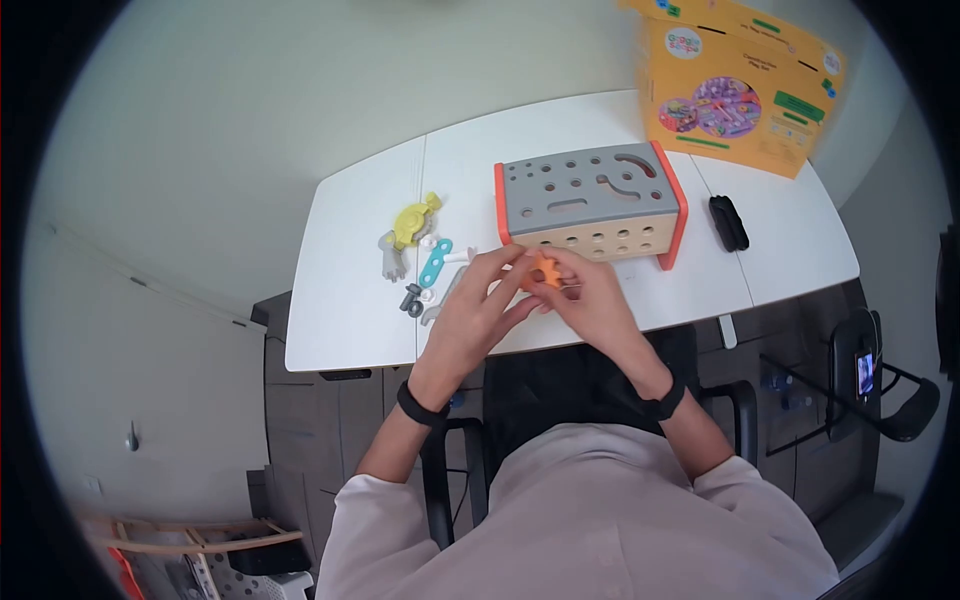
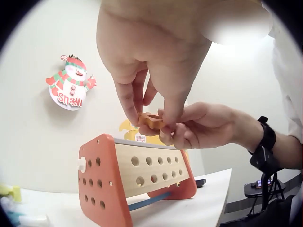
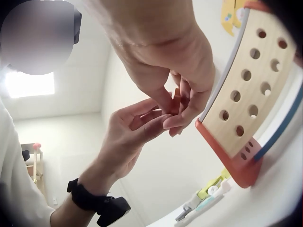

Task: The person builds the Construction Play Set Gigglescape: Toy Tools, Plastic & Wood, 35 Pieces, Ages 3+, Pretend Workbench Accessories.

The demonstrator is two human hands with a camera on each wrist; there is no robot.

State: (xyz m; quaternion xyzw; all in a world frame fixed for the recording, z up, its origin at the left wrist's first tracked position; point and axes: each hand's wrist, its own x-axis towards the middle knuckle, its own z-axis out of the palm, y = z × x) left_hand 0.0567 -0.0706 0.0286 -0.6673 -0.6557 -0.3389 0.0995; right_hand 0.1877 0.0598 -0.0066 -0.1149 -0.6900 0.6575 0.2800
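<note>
An orange gear-shaped piece (image 1: pixel 546 271) is held between both hands above the table's front part, close to the toy workbench (image 1: pixel 590 190). The left hand (image 1: pixel 478 312) pinches its left side with thumb and fingers; the right hand (image 1: pixel 597 305) grips it from the right. In the left wrist view the orange piece (image 2: pixel 152 121) shows a round hole on top, with the left fingertips at its edges. From the right wrist view, only a sliver of the orange piece (image 3: pixel 177 97) appears between the fingers.
Left of the workbench lie a yellow-green piece (image 1: pixel 412 225), a teal strip (image 1: pixel 435 263), and several grey and white parts. A black case (image 1: pixel 728 223) is to the right. Behind stands a yellow box (image 1: pixel 740 95). The white table's (image 1: pixel 350 300) front edge is near the person.
</note>
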